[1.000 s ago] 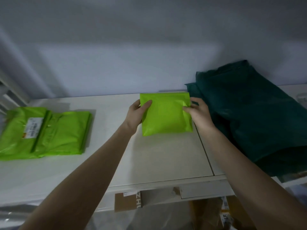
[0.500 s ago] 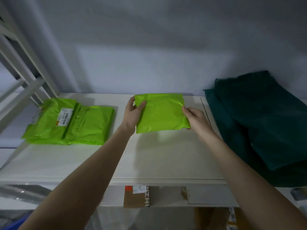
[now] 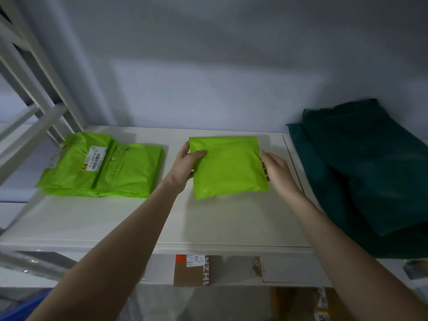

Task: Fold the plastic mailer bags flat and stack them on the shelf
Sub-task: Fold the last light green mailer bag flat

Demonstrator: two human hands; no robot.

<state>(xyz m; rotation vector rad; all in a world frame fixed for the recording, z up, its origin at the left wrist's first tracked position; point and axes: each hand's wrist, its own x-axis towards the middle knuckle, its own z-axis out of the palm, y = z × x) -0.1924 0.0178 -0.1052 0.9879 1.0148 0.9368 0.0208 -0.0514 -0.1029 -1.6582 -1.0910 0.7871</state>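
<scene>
The left hand gripped the folded green mailer above the shelf, thumb on top; the right hand held its opposite edge, fingers hidden

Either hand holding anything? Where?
Left hand grips the folded green mailer by its left edge, thumb on top. Right hand touches its right edge; grip unclear.
</scene>
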